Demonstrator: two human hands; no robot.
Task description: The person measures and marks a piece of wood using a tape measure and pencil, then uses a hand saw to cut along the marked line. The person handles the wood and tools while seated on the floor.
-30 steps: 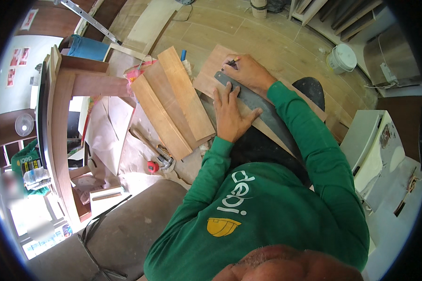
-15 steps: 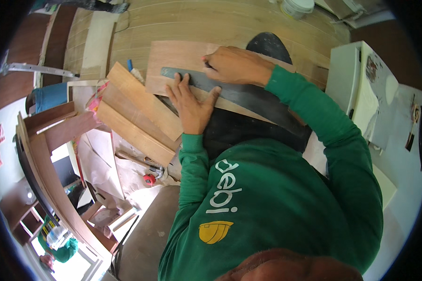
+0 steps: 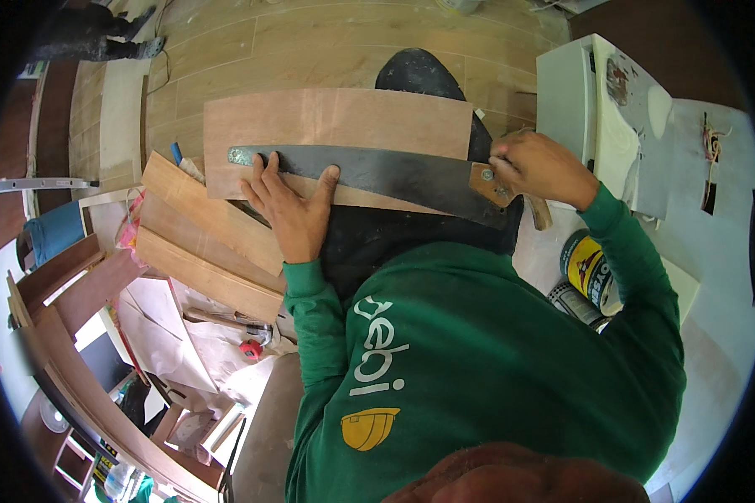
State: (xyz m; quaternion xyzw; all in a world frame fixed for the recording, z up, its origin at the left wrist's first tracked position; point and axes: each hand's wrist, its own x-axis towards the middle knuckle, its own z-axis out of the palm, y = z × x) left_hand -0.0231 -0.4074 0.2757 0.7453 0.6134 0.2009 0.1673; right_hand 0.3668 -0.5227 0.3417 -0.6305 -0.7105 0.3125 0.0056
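Past the saw [image 3: 377, 172], the bare board [image 3: 335, 117] gives my left hand [image 3: 292, 205] room; planks [image 3: 214, 214] block its left side.

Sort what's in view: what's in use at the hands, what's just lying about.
In use:
- handsaw, flat on the board, left hand spread on it
- board
- right hand, curled by the saw's handle end

Apparently lying about:
- hammer
- red tape measure
- yellow-and-black can

White ltrs [image 3: 377, 345] on green sweatshirt [image 3: 495, 335], below & right of L hand [image 3: 292, 210], w/ yellow helmet logo [image 3: 369, 429]; bold lettering [image 3: 598, 283] on yellow-blk can [image 3: 575, 260] below R hand [image 3: 545, 163].
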